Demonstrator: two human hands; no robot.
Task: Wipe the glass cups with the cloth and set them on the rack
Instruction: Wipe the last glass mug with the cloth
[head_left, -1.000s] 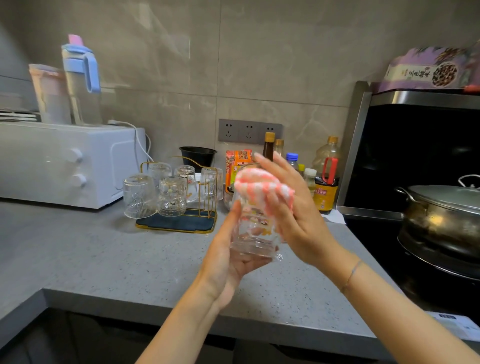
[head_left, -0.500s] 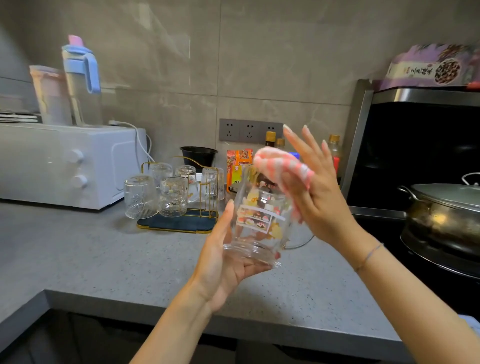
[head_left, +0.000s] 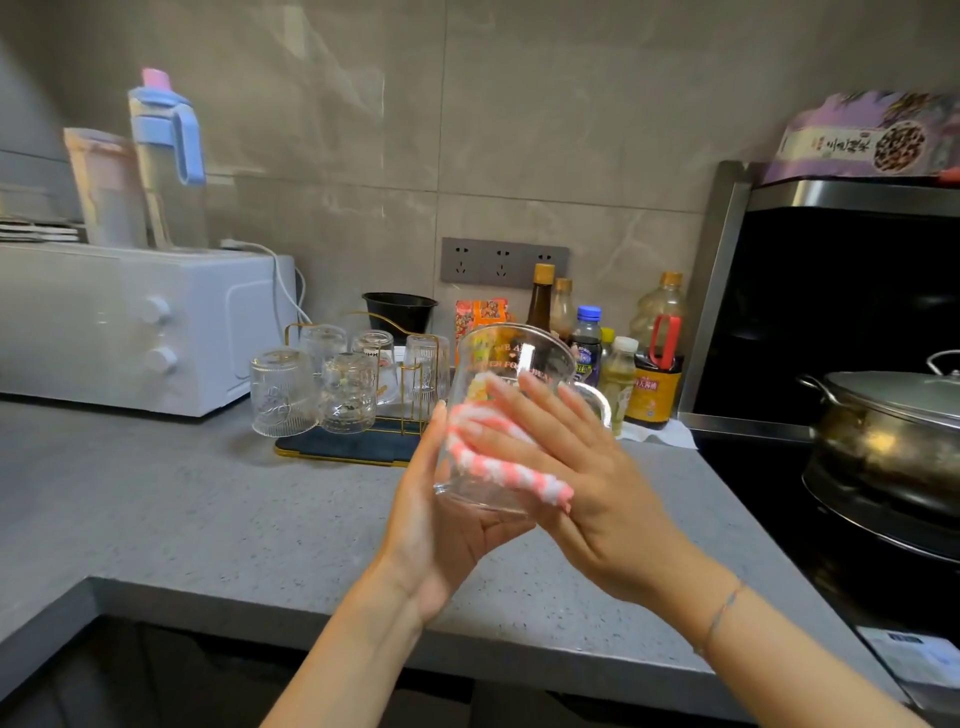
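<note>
Down comes the cloth (head_left: 501, 470) from the rim, now pressed flat against the side of the glass cup (head_left: 511, 358) under the right hand (head_left: 587, 478). The cup has tipped upright, mouth open to the top, and sits higher in the left hand (head_left: 441, 525).

Place: you stood in a home kitchen.
Counter (head_left: 208, 509): it held an oven (head_left: 104, 322), bottles (head_left: 653, 374), a rack (head_left: 337, 448).
Stove (head_left: 753, 467): a pot (head_left: 893, 441) sat there.

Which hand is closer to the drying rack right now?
Left. The left hand holds the glass cup just in front and to the right of the rack. The right hand presses the cloth on the cup's right side, farther away.
</note>
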